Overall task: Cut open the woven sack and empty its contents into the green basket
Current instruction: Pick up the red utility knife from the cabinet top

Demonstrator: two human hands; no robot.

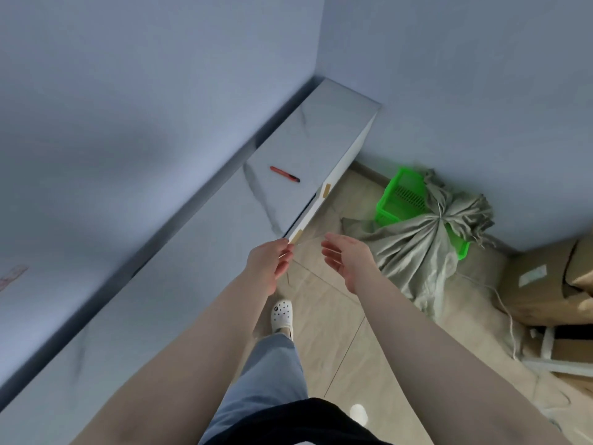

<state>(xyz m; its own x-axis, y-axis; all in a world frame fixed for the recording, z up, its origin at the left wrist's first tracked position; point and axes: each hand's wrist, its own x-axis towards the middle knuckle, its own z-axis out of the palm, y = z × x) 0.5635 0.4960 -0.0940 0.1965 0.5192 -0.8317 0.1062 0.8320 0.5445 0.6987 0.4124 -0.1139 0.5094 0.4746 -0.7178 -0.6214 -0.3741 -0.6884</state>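
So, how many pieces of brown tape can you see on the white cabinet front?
2. One piece of brown tape is on the white cabinet front's upper edge, below the red utility knife; the other is beside the left hand. More may be hidden.

Green basket (401, 195); grey-beige sack (417, 239); red cutter (285, 174)
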